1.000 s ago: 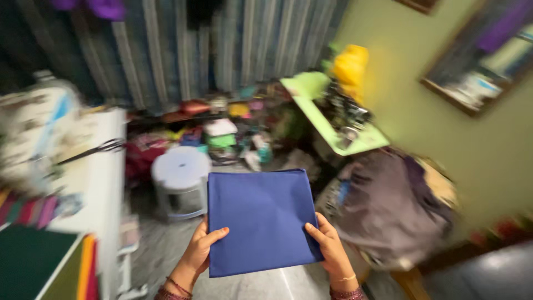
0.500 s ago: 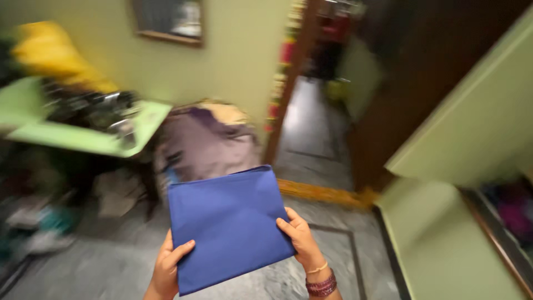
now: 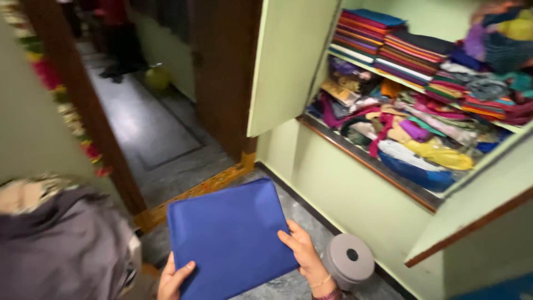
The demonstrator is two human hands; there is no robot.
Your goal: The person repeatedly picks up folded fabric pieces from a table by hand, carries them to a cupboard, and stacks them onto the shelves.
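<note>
Both hands, left hand [image 3: 175, 278] and right hand [image 3: 304, 253], clamped on folded blue cloth [image 3: 230, 239]; I'd keep it flat nearing wardrobe shelf [image 3: 388, 169].

Left hand [image 3: 173, 279] cut off at the wrist by the bottom edge; its palm hidden behind the blue folded cloth [image 3: 230, 239]; grey bundle [image 3: 64, 244] cropped at the left edge; wardrobe's [image 3: 355, 183] upper-shelf stacks blurred, individual pieces indistinguishable.

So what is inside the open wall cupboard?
The cupboard holds neat fabric stacks above and loose crumpled clothes below; anything beneath the piles is hidden.
</note>
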